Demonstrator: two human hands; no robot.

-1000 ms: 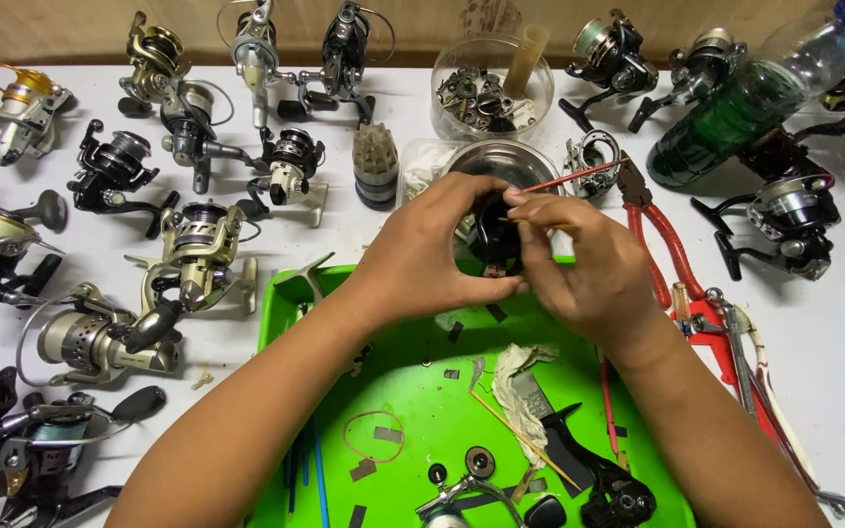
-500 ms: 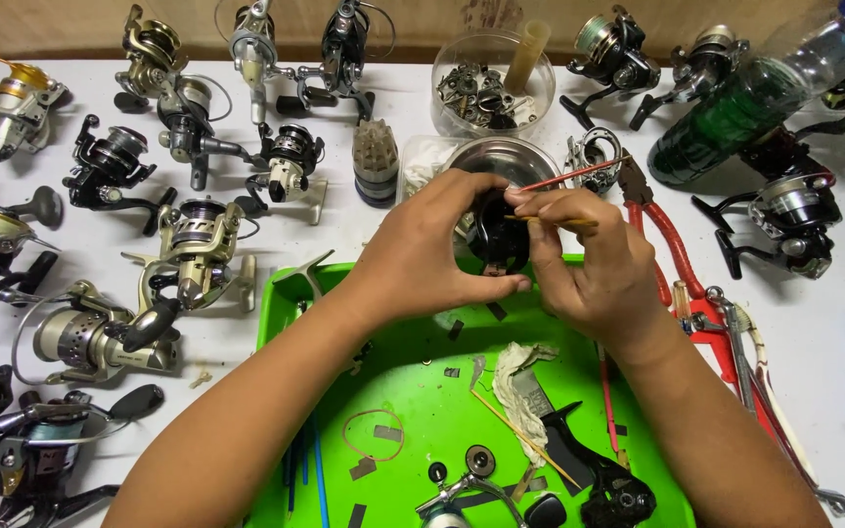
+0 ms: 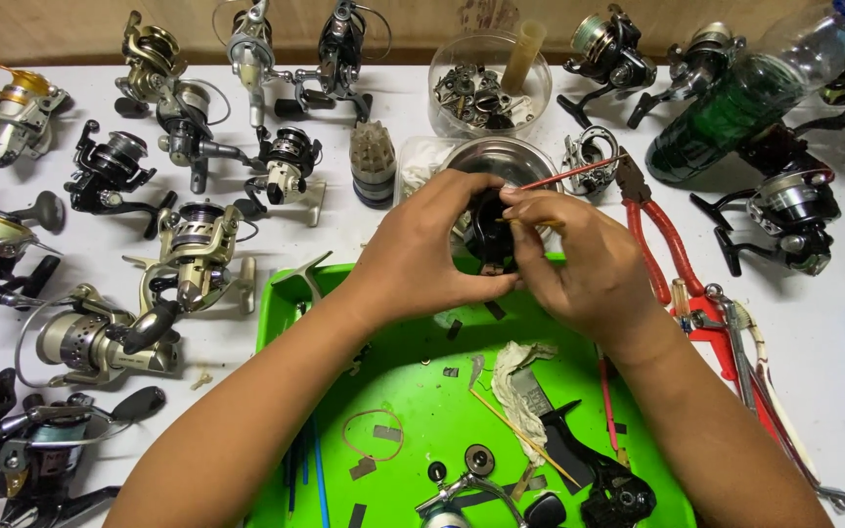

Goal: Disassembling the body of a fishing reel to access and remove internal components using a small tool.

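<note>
Black reel part (image 3: 489,233), two hands' grip

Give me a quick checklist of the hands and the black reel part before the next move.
1. Left hand grips the black reel part: ok.
2. Right hand fingertips on the part: ok.
3. Thin red-handled tool pinched in the right hand: cannot tell.
4. Part held over the green tray: ok.
5. Red pliers lying apart from the hands: ok.

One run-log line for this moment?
left hand: grips black reel part | right hand: thin tool on it | over green tray
</note>
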